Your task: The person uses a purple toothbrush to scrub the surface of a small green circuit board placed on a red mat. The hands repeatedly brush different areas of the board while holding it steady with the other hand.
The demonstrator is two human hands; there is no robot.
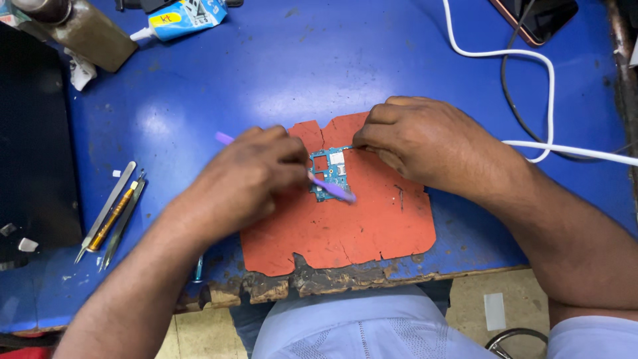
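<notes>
My left hand (249,179) is closed around a purple tool (332,189), whose tip lies across the lower edge of the circuit board (331,174); its other end shows past my knuckles. My right hand (425,143) is curled, fingertips pressing the board's upper right edge; it holds nothing else that I can see. The board lies near the top of the orange mat (352,229), which sits on the blue bench (266,73) close to the worn front edge. Open mat lies below and right of the board. Tweezers (109,213) lie well apart to the left, a white cable (531,86) curves behind my right hand, and a glue tube (179,16) rests near the far edge.
</notes>
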